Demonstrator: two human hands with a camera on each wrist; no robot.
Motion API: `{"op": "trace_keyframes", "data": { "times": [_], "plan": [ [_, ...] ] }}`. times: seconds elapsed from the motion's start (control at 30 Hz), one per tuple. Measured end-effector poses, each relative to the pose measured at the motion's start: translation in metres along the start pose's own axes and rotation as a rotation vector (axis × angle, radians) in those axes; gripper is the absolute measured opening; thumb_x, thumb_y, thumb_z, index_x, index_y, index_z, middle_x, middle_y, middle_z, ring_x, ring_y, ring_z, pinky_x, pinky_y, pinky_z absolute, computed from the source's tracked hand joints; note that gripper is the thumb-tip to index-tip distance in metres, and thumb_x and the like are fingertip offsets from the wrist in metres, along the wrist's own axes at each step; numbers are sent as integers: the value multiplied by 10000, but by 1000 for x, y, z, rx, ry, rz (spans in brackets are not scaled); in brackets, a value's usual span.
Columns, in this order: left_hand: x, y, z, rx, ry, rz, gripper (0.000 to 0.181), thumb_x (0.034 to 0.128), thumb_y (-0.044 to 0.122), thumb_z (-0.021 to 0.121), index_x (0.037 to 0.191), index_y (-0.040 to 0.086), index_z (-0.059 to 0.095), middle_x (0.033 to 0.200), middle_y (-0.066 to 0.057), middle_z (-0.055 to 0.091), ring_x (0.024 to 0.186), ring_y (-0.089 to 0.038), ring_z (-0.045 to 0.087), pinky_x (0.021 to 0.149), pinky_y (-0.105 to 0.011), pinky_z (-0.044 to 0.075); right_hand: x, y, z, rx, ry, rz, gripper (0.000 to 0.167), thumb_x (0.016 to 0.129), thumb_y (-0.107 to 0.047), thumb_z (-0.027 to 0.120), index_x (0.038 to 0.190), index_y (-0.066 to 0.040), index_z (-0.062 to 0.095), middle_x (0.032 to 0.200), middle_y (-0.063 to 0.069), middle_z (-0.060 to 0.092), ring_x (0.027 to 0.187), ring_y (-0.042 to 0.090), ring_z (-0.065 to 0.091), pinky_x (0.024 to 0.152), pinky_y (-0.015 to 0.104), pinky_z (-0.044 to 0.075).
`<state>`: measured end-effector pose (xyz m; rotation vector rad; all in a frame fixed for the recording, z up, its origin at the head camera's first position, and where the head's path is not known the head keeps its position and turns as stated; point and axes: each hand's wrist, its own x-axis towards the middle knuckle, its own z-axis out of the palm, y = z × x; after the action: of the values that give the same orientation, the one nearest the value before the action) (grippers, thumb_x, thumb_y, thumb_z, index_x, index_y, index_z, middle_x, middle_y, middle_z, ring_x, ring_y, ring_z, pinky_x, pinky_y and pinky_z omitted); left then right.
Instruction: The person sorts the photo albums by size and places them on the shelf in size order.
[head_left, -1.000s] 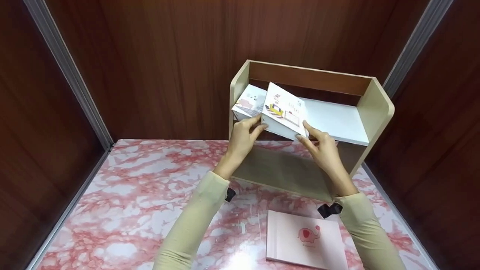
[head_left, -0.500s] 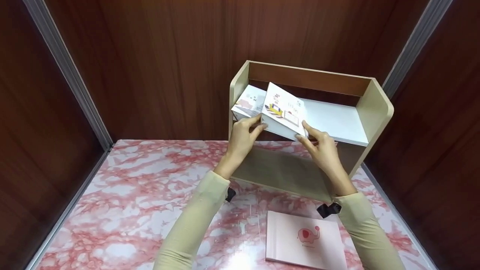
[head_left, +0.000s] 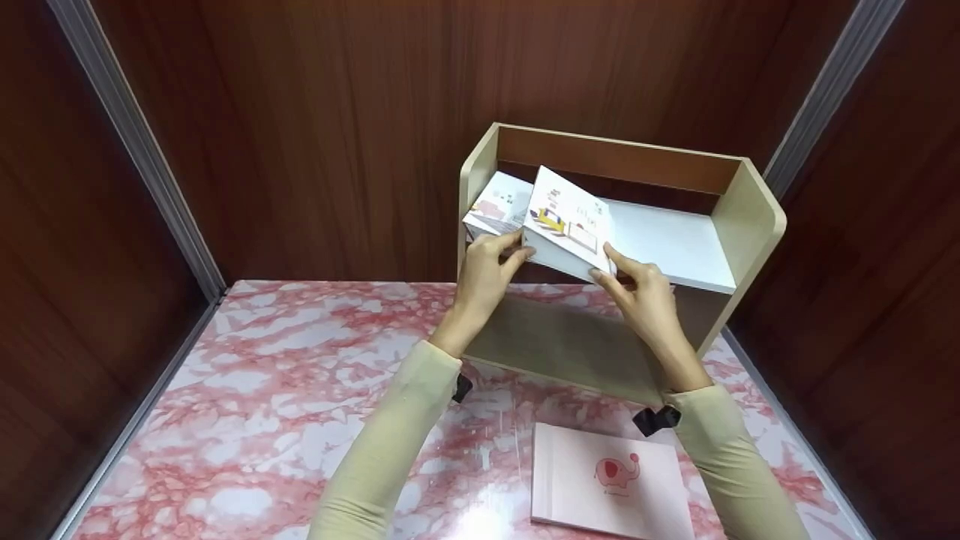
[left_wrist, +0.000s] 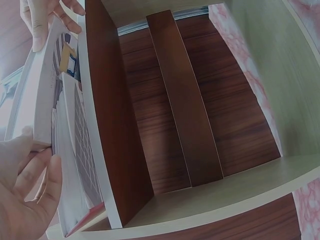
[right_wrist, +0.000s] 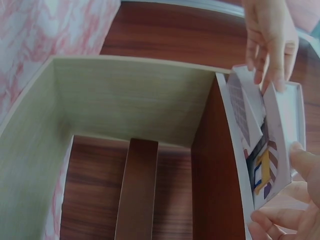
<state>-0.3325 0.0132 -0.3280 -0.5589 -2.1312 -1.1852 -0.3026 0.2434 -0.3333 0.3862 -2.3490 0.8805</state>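
Book [head_left: 570,217] pinched at near corners by left hand [head_left: 484,277] and right hand [head_left: 646,296], likely for steadiness; held tilted at upper shelf [head_left: 667,240]. White book [head_left: 501,201] set at its nine o'clock, pink album [head_left: 611,484] at six, on worktop [head_left: 300,390].

- Shelf unit [head_left: 750,214] on table [head_left: 300,360]
- Leftmost book [head_left: 501,196] on upper board [head_left: 675,244]
- Second book [head_left: 566,217] right of it, between left hand [head_left: 484,277] and right hand [head_left: 646,296]
- Third book [head_left: 577,506] before shelf unit
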Motion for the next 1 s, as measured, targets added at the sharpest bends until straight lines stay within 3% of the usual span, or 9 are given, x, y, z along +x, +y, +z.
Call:
{"op": "trace_keyframes", "data": {
  "times": [0.23, 0.53, 0.73, 1.0],
  "plan": [
    [1, -1, 2, 18, 27, -3, 344, 800, 298, 703, 1072, 88, 702, 957, -58, 707, 839, -172, 571, 720, -280, 461, -1, 0, 0, -22, 4, 24, 519, 841, -447, 635, 1285, -190, 553, 924, 130, 680, 737, 212, 567, 604, 335, 415],
    [2, 0, 3, 40, 37, 20, 298, 795, 287, 713, 1020, 92, 725, 909, -26, 722, 785, -177, 552, 692, -282, 440, 3, 4, 1, -26, 34, -22, 477, 840, -368, 666, 1258, -158, 575, 786, 112, 686, 642, 171, 518, 577, 283, 387],
    [4, 0, 3, 55, 37, 21, 276, 792, 284, 717, 1001, 106, 732, 898, -12, 724, 772, -174, 539, 691, -286, 424, 3, 4, 2, -74, 41, -5, 485, 841, -402, 655, 1270, -193, 568, 774, 128, 671, 684, 249, 469, 620, 368, 346],
    [4, 1, 3, 93, 39, 6, 277, 787, 314, 715, 995, 133, 737, 914, 2, 722, 769, -164, 525, 679, -280, 427, 2, 4, 3, -118, 33, -4, 484, 855, -396, 641, 1286, -192, 557, 976, 160, 689, 764, 340, 495, 669, 459, 357]
  ]
}}
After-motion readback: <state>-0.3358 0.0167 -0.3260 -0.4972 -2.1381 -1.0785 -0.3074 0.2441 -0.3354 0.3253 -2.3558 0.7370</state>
